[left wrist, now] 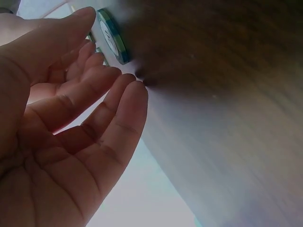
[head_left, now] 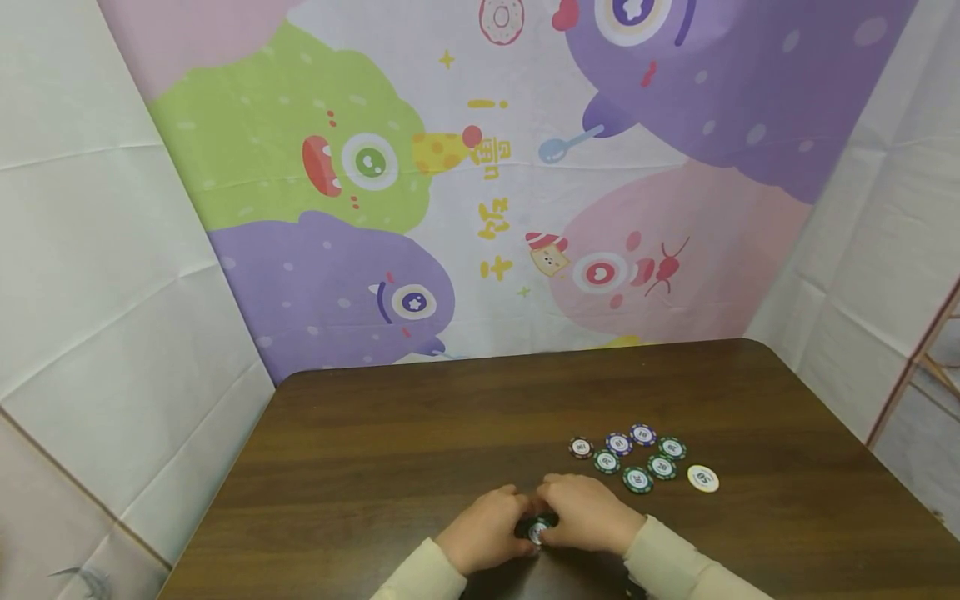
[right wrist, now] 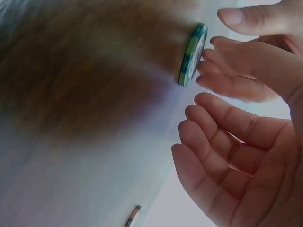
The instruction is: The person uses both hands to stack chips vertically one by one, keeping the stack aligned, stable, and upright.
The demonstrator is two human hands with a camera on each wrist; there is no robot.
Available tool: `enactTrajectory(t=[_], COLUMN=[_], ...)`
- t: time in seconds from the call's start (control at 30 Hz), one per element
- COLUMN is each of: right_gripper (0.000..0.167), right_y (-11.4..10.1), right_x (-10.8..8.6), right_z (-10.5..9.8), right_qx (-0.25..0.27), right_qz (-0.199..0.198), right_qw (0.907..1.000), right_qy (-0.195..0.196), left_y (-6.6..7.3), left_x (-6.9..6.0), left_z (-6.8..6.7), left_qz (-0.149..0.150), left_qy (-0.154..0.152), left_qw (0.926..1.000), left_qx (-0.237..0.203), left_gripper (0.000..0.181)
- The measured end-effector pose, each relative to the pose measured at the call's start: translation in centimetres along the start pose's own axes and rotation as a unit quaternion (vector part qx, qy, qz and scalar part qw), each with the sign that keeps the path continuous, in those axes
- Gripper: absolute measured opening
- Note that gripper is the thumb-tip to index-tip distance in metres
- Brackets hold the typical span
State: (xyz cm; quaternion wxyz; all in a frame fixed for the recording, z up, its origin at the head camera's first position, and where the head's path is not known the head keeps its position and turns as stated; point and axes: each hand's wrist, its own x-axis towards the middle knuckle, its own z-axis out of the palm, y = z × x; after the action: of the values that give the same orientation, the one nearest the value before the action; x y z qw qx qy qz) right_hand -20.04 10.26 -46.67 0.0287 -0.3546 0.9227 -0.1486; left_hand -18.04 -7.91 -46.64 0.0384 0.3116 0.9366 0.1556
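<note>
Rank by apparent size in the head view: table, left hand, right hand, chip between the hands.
1. Table
2. Left hand and right hand: too alike to rank apart
3. Chip, partly covered

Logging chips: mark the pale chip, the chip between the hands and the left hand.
Pale chip [head_left: 703, 478]: head view, face centre.
Chip between the hands [left wrist: 111, 37]: left wrist view, face.
Left hand [head_left: 486, 528]: head view, back.
</note>
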Motion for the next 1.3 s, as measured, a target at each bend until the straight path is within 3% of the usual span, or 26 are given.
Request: enactTrajectory(t=[0.83, 1.3], right_gripper=[0.023, 0.023], right_y=[2.8, 6.4], right_x=[-0.9, -0.4], right_z=[-1.8, -3.4], right_qx=[0.027, 0.080], right_qz=[0.056, 0.116], right_qw=[0.9974, 0.9865], right_qy=[0.035, 0.084], left_y=[0.2, -0.1], left_x=[0.9, 0.8], left_z=[0.7, 0.7], left_qz=[0.005, 0.007], left_qy=[-0.004, -0.001], left_qw=[0.9998, 0.9999], left_qx=[0.017, 0.013], left_gripper=[0.026, 0.026])
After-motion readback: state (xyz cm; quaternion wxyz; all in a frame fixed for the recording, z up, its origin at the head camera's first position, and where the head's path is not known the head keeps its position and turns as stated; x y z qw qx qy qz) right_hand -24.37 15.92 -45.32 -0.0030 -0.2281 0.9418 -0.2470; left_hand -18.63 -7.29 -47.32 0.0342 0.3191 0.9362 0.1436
